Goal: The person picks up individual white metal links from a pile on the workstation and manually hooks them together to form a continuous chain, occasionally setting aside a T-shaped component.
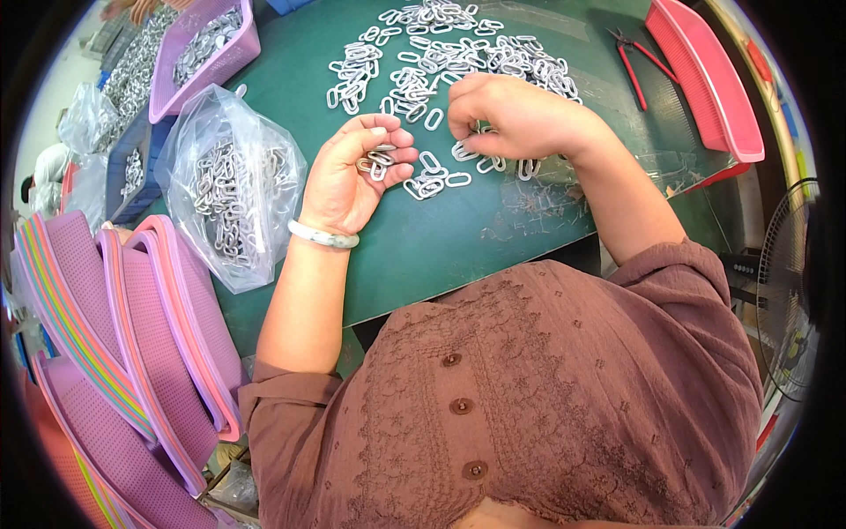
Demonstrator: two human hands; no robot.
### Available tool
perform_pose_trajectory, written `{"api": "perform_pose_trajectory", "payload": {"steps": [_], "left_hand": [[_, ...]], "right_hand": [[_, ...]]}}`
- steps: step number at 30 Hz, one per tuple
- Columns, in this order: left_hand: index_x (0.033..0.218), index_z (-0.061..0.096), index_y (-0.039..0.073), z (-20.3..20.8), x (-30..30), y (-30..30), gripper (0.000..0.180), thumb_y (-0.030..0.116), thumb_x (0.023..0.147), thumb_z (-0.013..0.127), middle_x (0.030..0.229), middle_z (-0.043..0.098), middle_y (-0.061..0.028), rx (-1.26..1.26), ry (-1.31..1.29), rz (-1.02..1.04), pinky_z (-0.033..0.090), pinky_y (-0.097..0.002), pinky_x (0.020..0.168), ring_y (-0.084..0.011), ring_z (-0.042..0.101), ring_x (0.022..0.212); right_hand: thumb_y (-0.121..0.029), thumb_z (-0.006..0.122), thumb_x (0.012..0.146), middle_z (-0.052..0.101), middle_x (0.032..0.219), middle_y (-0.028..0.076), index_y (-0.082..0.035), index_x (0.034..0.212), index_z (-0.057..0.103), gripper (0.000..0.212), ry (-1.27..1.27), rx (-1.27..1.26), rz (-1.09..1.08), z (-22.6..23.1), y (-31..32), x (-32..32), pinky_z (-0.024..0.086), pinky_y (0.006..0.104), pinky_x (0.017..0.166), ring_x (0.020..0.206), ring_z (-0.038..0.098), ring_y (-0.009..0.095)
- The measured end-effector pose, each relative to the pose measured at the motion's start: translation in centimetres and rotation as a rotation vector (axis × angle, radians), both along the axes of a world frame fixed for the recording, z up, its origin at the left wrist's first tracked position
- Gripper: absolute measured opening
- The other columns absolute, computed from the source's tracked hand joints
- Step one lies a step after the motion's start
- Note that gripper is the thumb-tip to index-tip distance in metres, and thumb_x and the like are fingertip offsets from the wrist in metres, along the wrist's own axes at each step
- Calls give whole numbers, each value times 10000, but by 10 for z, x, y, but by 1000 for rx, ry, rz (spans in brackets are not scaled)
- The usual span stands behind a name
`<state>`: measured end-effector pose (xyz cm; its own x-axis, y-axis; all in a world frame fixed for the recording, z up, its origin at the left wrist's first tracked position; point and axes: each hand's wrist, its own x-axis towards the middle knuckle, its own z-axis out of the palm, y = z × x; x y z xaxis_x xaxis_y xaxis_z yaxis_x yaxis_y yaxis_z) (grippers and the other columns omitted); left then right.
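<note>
Several oval metal links (377,162) rest in my left hand (348,172), held between the thumb and curled fingers, palm turned up. A pale bangle (323,234) circles that wrist. To the right, my right hand (515,113) is bent down over the table with its fingers pinched together among loose links; what the fingertips hold is hidden. Between the hands a small group of links (429,183) lies on the green table (388,264). Beyond them spreads a large loose heap of the same links (449,55).
A clear plastic bag of links (233,189) stands left of my left forearm. Stacked purple baskets (167,326) are at the lower left, and a purple basket of metal pieces (203,57) is farther back. Red-handled pliers (641,70) and a pink basket (705,79) are at the right.
</note>
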<state>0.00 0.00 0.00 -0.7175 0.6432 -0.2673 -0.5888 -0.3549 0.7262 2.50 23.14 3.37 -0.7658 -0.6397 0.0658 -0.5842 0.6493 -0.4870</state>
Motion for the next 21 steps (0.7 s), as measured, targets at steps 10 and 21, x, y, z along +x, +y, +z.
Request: {"api": "perform_pose_trajectory", "payload": {"steps": [10, 21], "left_hand": [[979, 521, 0, 1, 0, 2, 172, 121, 861, 493, 861, 592, -102, -43, 13, -22, 494, -250, 594, -182, 599, 739], [991, 528, -2, 3, 3, 3, 181, 129, 870, 494, 844, 606, -95, -73, 18, -38, 498, -246, 592, -167, 610, 730]], "right_hand": [[-37, 656, 618, 489, 745, 67, -35, 692, 518, 157, 34, 4, 42, -7, -3, 1, 412, 343, 717, 817, 489, 254], [-34, 635, 628, 487, 719, 69, -37, 678, 502, 143, 49, -13, 36, -7, -5, 2, 416, 358, 687, 778, 501, 266]]}}
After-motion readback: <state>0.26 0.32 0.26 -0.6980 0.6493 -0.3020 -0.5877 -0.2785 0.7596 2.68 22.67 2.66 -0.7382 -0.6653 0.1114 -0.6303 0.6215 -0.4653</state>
